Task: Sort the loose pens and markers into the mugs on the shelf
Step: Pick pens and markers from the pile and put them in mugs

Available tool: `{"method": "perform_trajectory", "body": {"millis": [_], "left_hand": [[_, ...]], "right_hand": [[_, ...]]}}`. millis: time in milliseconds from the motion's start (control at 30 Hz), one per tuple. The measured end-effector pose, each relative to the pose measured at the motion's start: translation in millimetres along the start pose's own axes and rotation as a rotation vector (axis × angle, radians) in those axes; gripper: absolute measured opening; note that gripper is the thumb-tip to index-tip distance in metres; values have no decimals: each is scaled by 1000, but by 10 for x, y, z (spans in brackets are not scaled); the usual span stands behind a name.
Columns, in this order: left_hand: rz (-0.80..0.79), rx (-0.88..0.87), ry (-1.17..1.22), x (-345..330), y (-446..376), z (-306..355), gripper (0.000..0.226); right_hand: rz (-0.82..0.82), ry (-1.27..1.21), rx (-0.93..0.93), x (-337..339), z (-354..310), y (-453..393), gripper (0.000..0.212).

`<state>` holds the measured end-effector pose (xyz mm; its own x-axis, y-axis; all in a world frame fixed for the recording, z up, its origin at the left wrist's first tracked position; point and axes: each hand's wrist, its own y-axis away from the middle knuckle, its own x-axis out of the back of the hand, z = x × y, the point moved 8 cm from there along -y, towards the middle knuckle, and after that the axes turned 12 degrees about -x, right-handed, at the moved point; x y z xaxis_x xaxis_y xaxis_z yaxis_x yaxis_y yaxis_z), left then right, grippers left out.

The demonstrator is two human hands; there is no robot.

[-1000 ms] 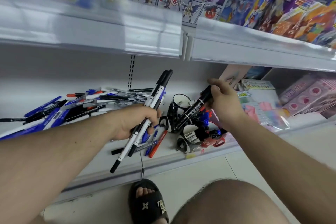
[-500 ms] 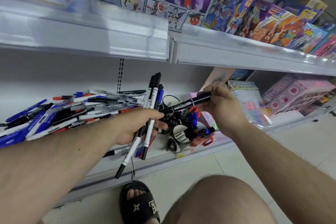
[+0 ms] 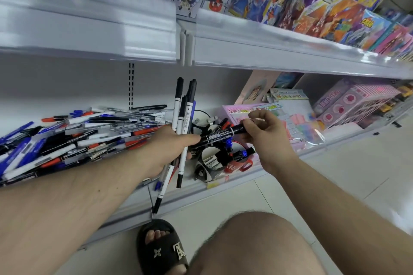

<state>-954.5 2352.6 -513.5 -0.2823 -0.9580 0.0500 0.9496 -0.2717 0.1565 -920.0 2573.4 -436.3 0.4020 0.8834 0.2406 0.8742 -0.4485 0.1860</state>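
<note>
Gripping a bundle of markers (image 3: pixel 182 123) upright in my left hand (image 3: pixel 166 149), I pinch one black marker (image 3: pixel 223 134) in my right hand (image 3: pixel 266 134), level above the mugs (image 3: pixel 214 163). Loose pens (image 3: pixel 85 138) lie heaped on the shelf (image 3: pixel 234 182) to the left.

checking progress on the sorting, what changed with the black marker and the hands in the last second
The right hand swung the black marker from steeply tilted over the mugs to nearly level, its tip now at the left hand. The left hand still grips its bundle of markers; the loose pile is unchanged.
</note>
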Motion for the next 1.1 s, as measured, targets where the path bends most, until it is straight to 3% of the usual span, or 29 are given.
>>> {"method": "perform_trajectory", "body": {"millis": [67, 167, 300, 500, 633, 767, 933, 1000, 1100], "left_hand": [[13, -16, -41, 17, -20, 4, 17], [-3, -12, -69, 66, -39, -42, 13], [-40, 13, -116, 59, -29, -77, 15], [-82, 35, -121, 18, -73, -148, 19], [-112, 47, -91, 35, -88, -189, 22], [-162, 34, -27, 58, -99, -177, 9], [-203, 57, -52, 106, -58, -185, 15], [-225, 100, 15, 108, -2, -174, 9], [-269, 162, 168, 103, 109, -130, 11]], "right_hand": [[113, 35, 12, 258, 45, -85, 16], [351, 354, 76, 681, 152, -271, 20], [378, 691, 89, 702, 528, -442, 33], [446, 541, -52, 602, 938, -708, 35], [424, 645, -105, 413, 1084, -960, 25], [329, 859, -137, 181, 1312, -1176, 27], [284, 1033, -106, 51, 1266, -1184, 31], [263, 1044, -65, -5, 1077, -1101, 30], [152, 865, 21, -202, 619, -880, 26]]}}
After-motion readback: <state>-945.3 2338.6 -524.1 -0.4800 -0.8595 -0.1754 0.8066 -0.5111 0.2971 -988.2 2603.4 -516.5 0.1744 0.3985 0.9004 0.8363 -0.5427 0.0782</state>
